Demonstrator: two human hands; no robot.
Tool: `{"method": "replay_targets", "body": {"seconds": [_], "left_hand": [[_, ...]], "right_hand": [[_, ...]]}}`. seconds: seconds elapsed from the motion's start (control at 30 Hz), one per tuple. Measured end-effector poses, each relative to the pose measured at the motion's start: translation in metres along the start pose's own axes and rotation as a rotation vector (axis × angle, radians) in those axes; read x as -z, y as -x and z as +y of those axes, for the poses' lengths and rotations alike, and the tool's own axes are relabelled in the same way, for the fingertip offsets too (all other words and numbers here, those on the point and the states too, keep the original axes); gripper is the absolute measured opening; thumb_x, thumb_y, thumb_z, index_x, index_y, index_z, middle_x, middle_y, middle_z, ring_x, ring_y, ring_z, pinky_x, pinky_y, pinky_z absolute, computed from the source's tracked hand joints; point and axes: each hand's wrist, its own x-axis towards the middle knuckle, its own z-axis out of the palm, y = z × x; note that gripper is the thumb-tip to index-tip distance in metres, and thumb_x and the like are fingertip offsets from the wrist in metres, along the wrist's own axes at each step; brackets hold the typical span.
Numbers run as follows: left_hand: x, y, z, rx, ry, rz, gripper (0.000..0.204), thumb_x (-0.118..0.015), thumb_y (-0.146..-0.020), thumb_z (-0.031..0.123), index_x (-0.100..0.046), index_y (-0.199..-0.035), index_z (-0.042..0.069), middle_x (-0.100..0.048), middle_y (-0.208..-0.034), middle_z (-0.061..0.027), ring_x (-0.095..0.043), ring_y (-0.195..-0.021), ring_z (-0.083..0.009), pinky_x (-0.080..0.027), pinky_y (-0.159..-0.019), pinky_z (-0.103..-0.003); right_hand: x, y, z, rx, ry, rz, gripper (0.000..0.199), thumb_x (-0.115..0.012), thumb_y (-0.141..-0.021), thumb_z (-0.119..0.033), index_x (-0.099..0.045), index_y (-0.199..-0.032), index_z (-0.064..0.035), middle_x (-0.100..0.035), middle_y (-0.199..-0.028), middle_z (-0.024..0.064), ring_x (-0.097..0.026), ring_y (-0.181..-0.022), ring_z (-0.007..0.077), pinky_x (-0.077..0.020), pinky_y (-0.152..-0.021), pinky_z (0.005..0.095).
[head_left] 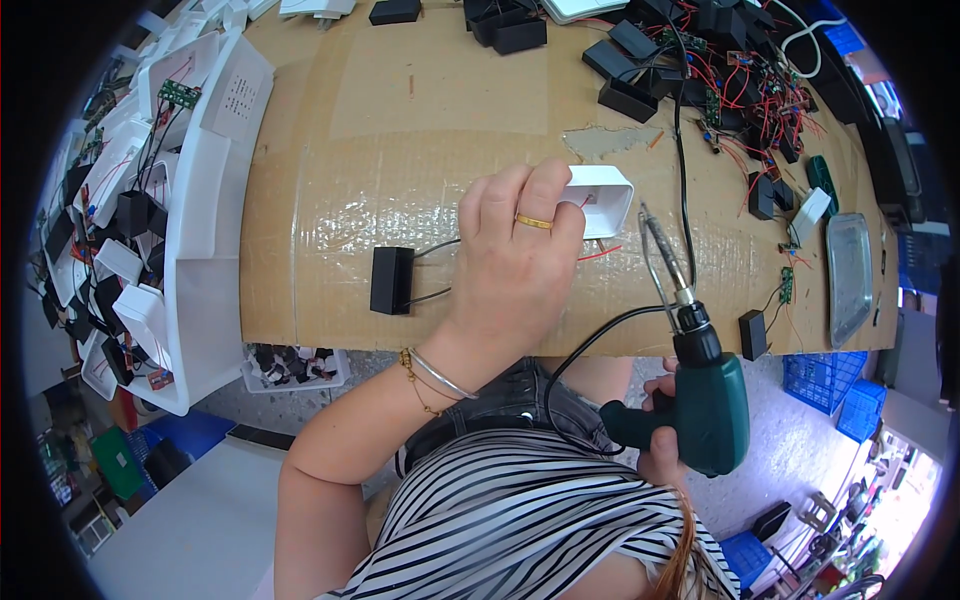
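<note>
White casing (604, 196) holds red wires.

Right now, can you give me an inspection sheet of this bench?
Surface: cardboard-covered table, torn patch near the middle.
Job's things: white case under left hand; black box with two black wires; green soldering gun in right hand.
Clutter: black boxes, circuit boards and red wires far right; metal tray.
Grippers: both hands busy.
Cables: black cord across the table.
Surroundings: white bins left; blue crates.
</note>
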Motion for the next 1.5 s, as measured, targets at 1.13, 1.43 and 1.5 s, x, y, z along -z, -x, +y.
{"method": "replay_targets", "body": {"seconds": [1.13, 1.43, 1.5], "left_hand": [[0.027, -0.006, -0.016, -0.014, 0.344, -0.288, 0.037, -0.072, -0.068, 0.021, -0.048, -0.091, 0.003, -0.037, -0.13, -0.0197, -0.034, -0.115, -0.0411, -0.033, -0.095, -0.045], [0.045, -0.018, -0.018, -0.054, 0.315, -0.39, 0.036, -0.071, -0.068, 0.014, -0.05, -0.094, 0.004, -0.041, -0.123, -0.0191, -0.036, -0.115, -0.0399, -0.037, -0.092, -0.043], [0.035, -0.013, -0.02, -0.04, 0.371, -0.382, 0.035, -0.071, -0.067, 0.012, -0.05, -0.094, 0.004, -0.042, -0.12, -0.0185, -0.038, -0.112, -0.0392, -0.038, -0.09, -0.044]], "right_hand": [[0.001, 0.001, -0.003, 0.024, -0.05, 0.052, 0.069, -0.073, -0.061, -0.052, -0.055, -0.102, 0.0003, -0.052, -0.111, 0.015, -0.05, -0.075, 0.0153, -0.0421, -0.065, 0.0278], [0.009, 0.002, 0.0, 0.023, -0.052, 0.011, 0.068, -0.072, -0.063, -0.051, -0.054, -0.105, -0.0002, -0.053, -0.112, 0.0137, -0.053, -0.081, 0.0164, -0.0431, -0.065, 0.0277], [0.01, 0.002, 0.001, 0.037, -0.05, 0.013, 0.068, -0.072, -0.063, -0.051, -0.054, -0.106, -0.0005, -0.053, -0.112, 0.0131, -0.053, -0.082, 0.0162, -0.0429, -0.066, 0.0276]]}}
